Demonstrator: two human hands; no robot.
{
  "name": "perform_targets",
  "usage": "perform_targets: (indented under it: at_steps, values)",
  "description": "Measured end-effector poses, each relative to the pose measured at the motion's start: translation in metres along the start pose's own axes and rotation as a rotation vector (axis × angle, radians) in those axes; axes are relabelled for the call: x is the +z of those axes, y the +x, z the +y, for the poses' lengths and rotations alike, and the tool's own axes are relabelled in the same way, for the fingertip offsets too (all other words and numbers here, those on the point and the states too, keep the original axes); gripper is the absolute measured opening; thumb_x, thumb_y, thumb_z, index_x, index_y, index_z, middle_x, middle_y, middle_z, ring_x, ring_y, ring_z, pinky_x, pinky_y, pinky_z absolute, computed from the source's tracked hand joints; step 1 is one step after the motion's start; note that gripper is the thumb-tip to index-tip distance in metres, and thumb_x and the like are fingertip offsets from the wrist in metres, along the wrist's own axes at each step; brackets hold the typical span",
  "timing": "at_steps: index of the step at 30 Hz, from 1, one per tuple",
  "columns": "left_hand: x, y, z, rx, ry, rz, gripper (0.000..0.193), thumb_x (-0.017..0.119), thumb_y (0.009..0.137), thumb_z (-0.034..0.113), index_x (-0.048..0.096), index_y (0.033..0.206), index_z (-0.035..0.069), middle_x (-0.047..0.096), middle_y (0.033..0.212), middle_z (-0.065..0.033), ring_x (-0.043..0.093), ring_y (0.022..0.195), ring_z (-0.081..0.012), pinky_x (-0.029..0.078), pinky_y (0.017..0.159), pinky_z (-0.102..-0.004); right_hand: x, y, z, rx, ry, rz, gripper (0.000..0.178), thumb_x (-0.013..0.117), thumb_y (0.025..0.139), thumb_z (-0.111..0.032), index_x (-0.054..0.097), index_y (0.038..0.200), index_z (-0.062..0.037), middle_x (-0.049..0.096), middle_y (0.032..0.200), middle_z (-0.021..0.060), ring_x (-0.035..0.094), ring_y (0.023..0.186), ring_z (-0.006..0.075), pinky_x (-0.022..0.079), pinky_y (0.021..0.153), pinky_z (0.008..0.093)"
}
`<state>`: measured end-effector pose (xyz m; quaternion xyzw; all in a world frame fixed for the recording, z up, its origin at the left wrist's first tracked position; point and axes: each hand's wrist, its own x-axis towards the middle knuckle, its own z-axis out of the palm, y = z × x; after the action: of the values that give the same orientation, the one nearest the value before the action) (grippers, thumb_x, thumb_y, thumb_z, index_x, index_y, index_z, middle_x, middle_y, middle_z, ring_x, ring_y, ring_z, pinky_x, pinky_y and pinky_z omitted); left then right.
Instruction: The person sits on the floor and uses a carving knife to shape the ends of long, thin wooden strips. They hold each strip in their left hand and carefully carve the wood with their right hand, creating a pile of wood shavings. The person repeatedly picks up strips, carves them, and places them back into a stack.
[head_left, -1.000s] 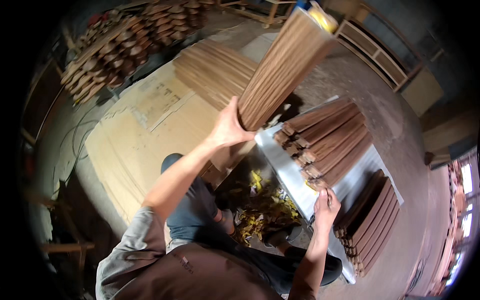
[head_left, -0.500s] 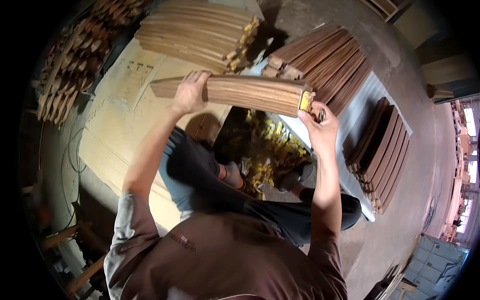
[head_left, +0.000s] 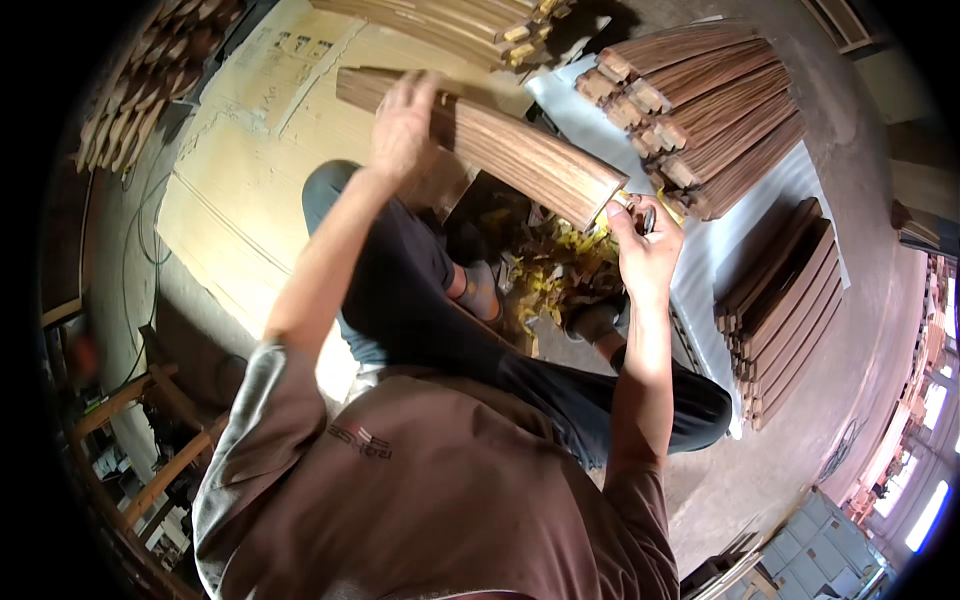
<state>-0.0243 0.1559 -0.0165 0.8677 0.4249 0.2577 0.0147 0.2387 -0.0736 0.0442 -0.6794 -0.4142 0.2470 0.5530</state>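
My left hand wraps over the far-left part of a long, brown, striped wooden piece, which is held up in front of me and slopes down to the right. At its right end shows a bit of yellow tape. My right hand is closed there, the thumb against the taped end. A small dark object sits in its fingers; its kind is hard to make out. Below, between my feet, lies a heap of yellow tape scraps.
Stacked wooden pieces lie on a pale sheet at the right, with a darker stack nearer. More taped pieces rest on cardboard at the far left. A wooden frame stands lower left.
The wooden piece has tilted, its right end now lower and turned toward me. My left hand has risen slightly; my right hand stays at the taped end. The whole view has shifted.
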Motion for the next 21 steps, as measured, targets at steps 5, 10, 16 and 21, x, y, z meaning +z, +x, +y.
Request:
perform_targets:
  at_steps: [5, 10, 16, 21]
  values:
    - [-0.026, -0.083, 0.115, -1.353, -1.770, -0.220, 0.034, 0.077, 0.079, 0.009, 0.058, 0.107, 0.007, 0.065, 0.112, -0.0116, 0.062, 0.105, -0.0254, 0.052, 0.092, -0.0460, 0.001, -0.036, 0.014, 0.087, -0.023, -0.013, 0.015, 0.077, 0.084, -0.008, 0.064, 0.084, 0.0000, 0.053, 0.065, -0.0040, 0.045, 0.061, 0.0040, 0.036, 0.056, 0.0218]
    - [-0.001, -0.092, 0.163, -1.389, -2.261, -0.340, 0.053, 0.081, 0.084, 0.020, 0.055, 0.127, 0.004, 0.063, 0.126, -0.0121, 0.064, 0.114, -0.0252, 0.053, 0.101, -0.0440, -0.003, -0.071, 0.015, 0.158, -0.051, -0.046, 0.020, 0.078, 0.088, -0.012, 0.067, 0.094, 0.0033, 0.059, 0.072, -0.0028, 0.048, 0.064, 0.0042, 0.040, 0.058, 0.0206]
    - [0.002, -0.103, 0.156, -1.374, -2.177, -0.377, 0.052, 0.081, 0.084, 0.019, 0.055, 0.127, 0.004, 0.066, 0.120, -0.0085, 0.068, 0.108, -0.0210, 0.059, 0.091, -0.0346, -0.011, -0.066, 0.016, -0.134, -0.269, -0.064, 0.011, 0.075, 0.088, -0.008, 0.069, 0.093, 0.0005, 0.067, 0.074, 0.0076, 0.058, 0.061, 0.0133, 0.047, 0.059, 0.0268]
    - [-0.004, -0.102, 0.157, -1.369, -2.140, -0.340, 0.053, 0.081, 0.084, 0.019, 0.054, 0.127, 0.002, 0.065, 0.118, -0.0103, 0.068, 0.106, -0.0221, 0.061, 0.087, -0.0358, -0.007, -0.066, 0.014, -0.265, -0.419, -0.011, 0.007, 0.069, 0.091, -0.005, 0.065, 0.089, -0.0001, 0.068, 0.074, 0.0115, 0.062, 0.060, 0.0215, 0.049, 0.060, 0.0301]
